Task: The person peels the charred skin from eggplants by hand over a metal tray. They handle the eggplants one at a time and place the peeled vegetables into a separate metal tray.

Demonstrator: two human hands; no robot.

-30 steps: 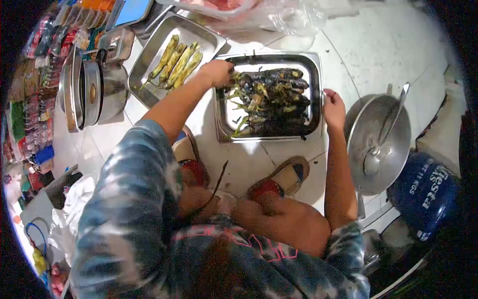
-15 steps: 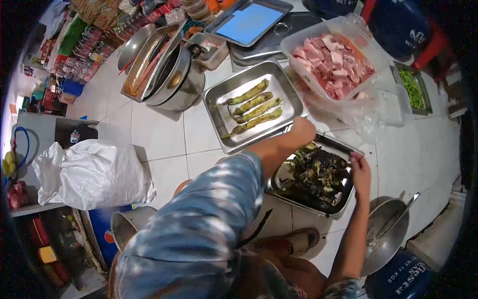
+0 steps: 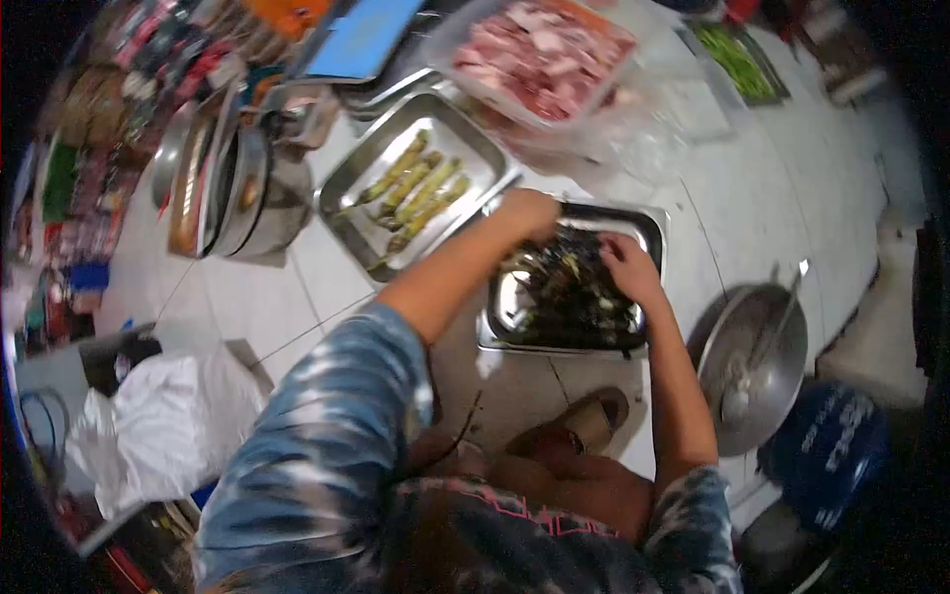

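A steel tray on the floor in front of me holds a dark heap of charred vegetable skins. Over its upper left corner is my left hand, curled closed, its fingertips hidden behind the knuckles. My right hand reaches in from the right, fingers bent and drawn together at the heap's edge; motion blurs them. What either hand grips cannot be made out. Beside this tray, to the upper left, a second steel tray carries several long, yellow-green peeled eggplants lying side by side.
A plastic tub of cut raw meat stands beyond the trays. To the right is a metal wok with a ladle in it, near a blue gas cylinder. Stacked pots and a white sack stand left. Green vegetables sit far right.
My view has swung, so the trays appear further up and left. My right hand has moved from the tray's right rim inward over the charred heap. My left hand stays near the upper left corner.
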